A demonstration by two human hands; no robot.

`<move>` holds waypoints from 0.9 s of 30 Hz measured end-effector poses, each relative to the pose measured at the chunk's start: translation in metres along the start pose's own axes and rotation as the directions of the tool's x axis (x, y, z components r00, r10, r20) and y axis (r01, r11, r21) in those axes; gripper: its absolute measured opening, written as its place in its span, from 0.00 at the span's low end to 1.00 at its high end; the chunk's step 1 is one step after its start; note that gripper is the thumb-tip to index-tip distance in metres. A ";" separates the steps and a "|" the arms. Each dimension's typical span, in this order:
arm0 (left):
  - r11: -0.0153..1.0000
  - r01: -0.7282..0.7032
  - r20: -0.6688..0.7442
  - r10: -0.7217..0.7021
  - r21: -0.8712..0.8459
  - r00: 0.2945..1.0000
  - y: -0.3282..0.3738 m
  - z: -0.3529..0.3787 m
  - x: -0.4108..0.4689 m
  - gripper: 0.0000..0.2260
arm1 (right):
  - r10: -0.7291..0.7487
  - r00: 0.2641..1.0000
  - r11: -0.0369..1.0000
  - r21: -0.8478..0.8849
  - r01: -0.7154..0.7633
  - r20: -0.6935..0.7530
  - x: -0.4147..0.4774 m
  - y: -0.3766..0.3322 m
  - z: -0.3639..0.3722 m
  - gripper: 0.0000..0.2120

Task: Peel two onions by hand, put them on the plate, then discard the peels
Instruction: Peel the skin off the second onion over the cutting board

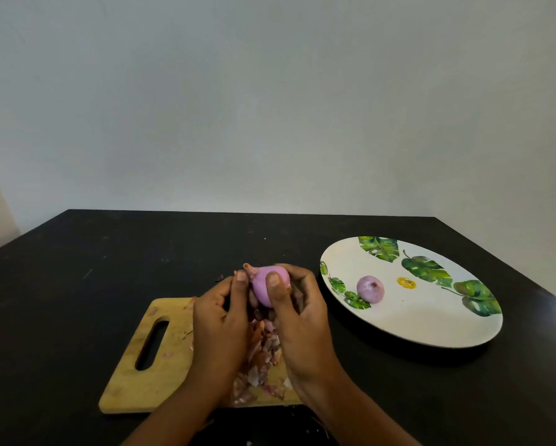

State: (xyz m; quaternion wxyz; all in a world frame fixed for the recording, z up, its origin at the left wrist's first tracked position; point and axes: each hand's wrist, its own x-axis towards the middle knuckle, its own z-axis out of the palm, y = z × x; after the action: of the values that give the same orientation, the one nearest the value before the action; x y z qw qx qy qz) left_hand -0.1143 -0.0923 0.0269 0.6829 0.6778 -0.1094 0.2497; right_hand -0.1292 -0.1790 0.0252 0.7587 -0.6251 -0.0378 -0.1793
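Note:
Both hands hold a pale purple onion [263, 284] above the far end of a wooden cutting board [141, 375]. My right hand [299, 317] grips the onion from the right, thumb across its front. My left hand [220, 317] pinches a strip of dry skin at the onion's upper left tip. A pile of torn peels [263, 358] lies on the board between my wrists. A second, peeled onion [370, 289] rests on the left part of a white plate [431, 326] with green leaf prints.
The board and plate sit on a black table [77, 268], plate to the right of the board. A few peel scraps lie on the table near the board's front edge [302, 416]. A plain wall stands behind the table.

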 end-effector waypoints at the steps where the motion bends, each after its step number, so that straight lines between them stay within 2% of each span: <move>1: 0.999 0.044 0.001 -0.044 -0.019 0.999 -0.001 -0.001 0.001 0.12 | 0.032 0.999 0.999 0.034 -0.033 0.013 0.001 0.002 0.001 0.19; 4: 0.984 0.156 0.011 -0.155 -0.086 0.988 -0.001 -0.003 0.002 0.13 | 0.123 0.990 0.969 0.210 -0.134 0.062 0.003 0.001 0.001 0.20; 7: 0.946 0.256 0.045 -0.252 -0.201 0.967 0.007 -0.001 0.000 0.18 | 0.212 0.965 0.843 0.471 -0.260 0.153 0.004 -0.006 -0.001 0.20; 10: 0.909 0.309 0.070 -0.302 -0.279 0.951 0.011 0.000 -0.001 0.20 | 0.266 0.943 0.761 0.556 -0.333 0.200 0.007 -0.004 -0.002 0.18; 12: 0.912 0.295 0.090 -0.281 -0.286 0.955 0.011 0.001 -0.001 0.21 | 0.303 0.928 0.736 0.565 -0.373 0.219 0.009 -0.006 -0.002 0.20; 14: 0.938 0.234 0.119 -0.209 -0.255 0.971 0.011 0.001 -0.001 0.20 | 0.353 0.908 0.702 0.577 -0.417 0.226 0.010 -0.007 -0.002 0.23; 17: 0.994 0.021 0.158 -0.004 -0.105 0.987 0.012 0.001 -0.003 0.19 | 0.446 0.876 0.647 0.609 -0.458 0.185 0.013 -0.007 -0.001 0.23; 19: 0.987 -0.160 0.208 0.158 -0.006 0.965 0.009 0.000 -0.004 0.19 | 0.498 0.851 0.622 0.615 -0.484 0.166 0.013 -0.009 0.000 0.22; 22: 0.914 -0.389 0.317 0.337 0.115 0.887 0.003 -0.001 -0.005 0.12 | 0.566 0.818 0.621 0.600 -0.503 0.100 0.014 -0.015 -0.007 0.21; 25: 0.814 -0.528 0.447 0.389 0.244 0.806 -0.006 -0.002 -0.007 0.10 | 0.551 0.834 0.682 0.581 -0.444 -0.010 0.020 -0.022 -0.019 0.22; 27: 0.817 -0.511 0.446 0.365 0.268 0.817 -0.011 -0.002 -0.006 0.10 | 0.507 0.860 0.720 0.579 -0.383 -0.062 0.025 -0.022 -0.024 0.25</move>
State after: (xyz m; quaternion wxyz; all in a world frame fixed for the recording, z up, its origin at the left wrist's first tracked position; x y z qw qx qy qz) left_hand -0.1146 -0.0908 0.0141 0.4285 0.7855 -0.3437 0.2850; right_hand -0.1168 -0.2115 0.0481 0.9249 -0.3484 0.1473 -0.0388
